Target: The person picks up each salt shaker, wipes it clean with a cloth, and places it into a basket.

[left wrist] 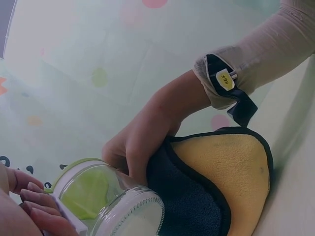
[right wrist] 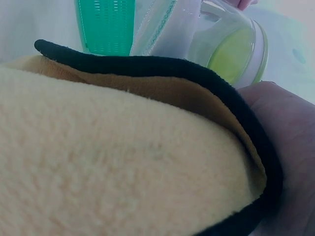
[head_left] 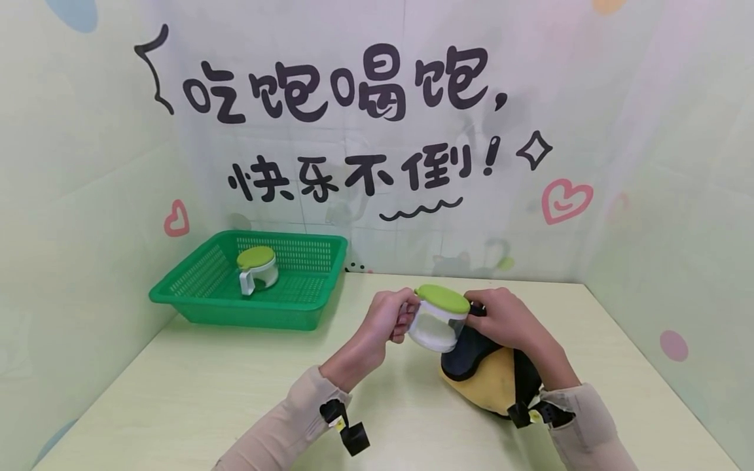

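Note:
By its white handle, my left hand (head_left: 390, 315) grips a see-through seasoning jar (head_left: 434, 327) with a green lid (head_left: 443, 299), raised over the table and tilted. My right hand (head_left: 506, 318) pinches a folded cleaning cloth (head_left: 485, 383), yellow on one face and dark blue on the other with a black edge. Its fingers and the cloth are right at the jar's side, opposite the handle. In the left wrist view the jar's white base (left wrist: 140, 214) faces the camera, and the cloth (left wrist: 231, 167) hangs beside it. Some right fingertips are hidden behind the jar and cloth.
A green plastic basket (head_left: 247, 313) stands at the back left of the pale table (head_left: 235, 379). Inside it sits another green-lidded jar (head_left: 268, 275) with a white handle. A printed curtain (head_left: 353, 242) closes off the back and sides.

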Demonstrator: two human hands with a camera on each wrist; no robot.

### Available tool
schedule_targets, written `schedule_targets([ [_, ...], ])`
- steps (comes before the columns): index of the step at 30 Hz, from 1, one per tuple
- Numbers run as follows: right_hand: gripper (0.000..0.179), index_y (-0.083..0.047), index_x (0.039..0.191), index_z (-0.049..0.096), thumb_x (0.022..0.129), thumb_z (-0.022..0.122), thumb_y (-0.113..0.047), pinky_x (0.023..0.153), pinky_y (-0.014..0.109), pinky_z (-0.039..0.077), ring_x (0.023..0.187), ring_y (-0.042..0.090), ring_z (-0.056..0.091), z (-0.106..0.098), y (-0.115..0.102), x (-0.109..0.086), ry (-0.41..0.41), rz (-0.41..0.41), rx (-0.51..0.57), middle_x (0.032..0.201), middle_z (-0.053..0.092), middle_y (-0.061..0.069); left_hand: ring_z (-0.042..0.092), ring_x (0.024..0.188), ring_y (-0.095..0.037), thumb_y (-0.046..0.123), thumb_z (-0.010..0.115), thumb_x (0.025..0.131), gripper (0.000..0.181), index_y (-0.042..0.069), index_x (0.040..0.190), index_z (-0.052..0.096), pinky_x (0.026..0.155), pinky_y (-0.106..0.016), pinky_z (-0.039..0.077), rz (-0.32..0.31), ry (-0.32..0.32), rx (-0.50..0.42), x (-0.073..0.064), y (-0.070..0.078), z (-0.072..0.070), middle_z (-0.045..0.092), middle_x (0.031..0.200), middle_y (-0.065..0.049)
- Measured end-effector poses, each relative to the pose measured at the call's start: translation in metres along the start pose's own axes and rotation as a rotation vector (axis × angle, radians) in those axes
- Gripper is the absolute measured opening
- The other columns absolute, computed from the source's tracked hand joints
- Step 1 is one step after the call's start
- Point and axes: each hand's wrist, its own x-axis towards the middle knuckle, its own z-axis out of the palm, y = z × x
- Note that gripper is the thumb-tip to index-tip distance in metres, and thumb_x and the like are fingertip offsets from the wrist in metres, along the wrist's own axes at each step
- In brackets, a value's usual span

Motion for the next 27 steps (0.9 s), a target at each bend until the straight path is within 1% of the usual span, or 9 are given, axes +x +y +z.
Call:
schedule_targets([
  [9,0.022,-0.020,0.078,0.057,0.090,0.076,-0.016,0.059,0.024,0.029,0.059,0.008,0.034,-0.002,0.000,-0.001,0.000,-0.001,0.011,0.063,0.037,-0.009,0.025,0.051,-0.011,0.021,0.056,0.086,0.029,0.015,0.063,0.039,0.049,-0.023,0.021,0.012,-0.015,-0.003,-0.001,0.001,-0.002,0.032,0.059,0.005],
  [14,0.022,-0.020,0.079,0.058,0.091,0.076,-0.019,0.058,0.024,0.028,0.058,0.007,0.033,-0.004,-0.001,-0.001,0.014,-0.008,0.017,0.063,0.037,-0.010,0.025,0.052,-0.010,0.022,0.055,0.087,0.027,0.015,0.065,0.041,0.049,-0.022,0.022,0.017,-0.011,-0.020,-0.001,0.003,-0.005,0.032,0.059,0.005],
  [18,0.019,-0.021,0.080,0.060,0.091,0.076,-0.022,0.058,0.024,0.029,0.057,0.006,0.033,-0.006,-0.003,0.000,0.015,-0.004,0.023,0.063,0.040,-0.010,0.026,0.051,-0.010,0.022,0.055,0.088,0.026,0.015,0.066,0.043,0.049,-0.022,0.023,0.010,-0.004,-0.043,0.000,0.003,-0.008,0.032,0.060,0.006],
  [22,0.012,-0.021,0.086,0.067,0.091,0.077,-0.025,0.061,0.024,0.034,0.060,0.007,0.040,-0.009,-0.005,-0.002,0.014,0.012,0.040,0.066,0.049,-0.011,0.025,0.051,-0.010,0.022,0.053,0.088,0.026,0.014,0.067,0.042,0.048,-0.022,0.022,0.013,-0.002,-0.073,0.001,0.004,-0.010,0.032,0.060,0.006],
  [25,0.006,-0.022,0.093,0.072,0.092,0.077,-0.026,0.066,0.027,0.041,0.067,0.008,0.049,-0.013,-0.008,-0.004,0.016,0.023,0.050,0.073,0.060,-0.011,0.025,0.050,-0.010,0.021,0.053,0.088,0.026,0.014,0.067,0.041,0.048,-0.022,0.022,0.018,0.007,-0.092,0.002,0.004,-0.011,0.031,0.059,0.006],
  [27,0.007,-0.021,0.097,0.074,0.092,0.076,-0.026,0.070,0.029,0.045,0.072,0.009,0.053,-0.016,-0.010,-0.004,0.020,0.025,0.055,0.079,0.066,-0.010,0.025,0.050,-0.009,0.021,0.053,0.089,0.026,0.014,0.067,0.041,0.048,-0.022,0.022,0.021,0.018,-0.102,0.003,0.005,-0.012,0.031,0.059,0.006],
])
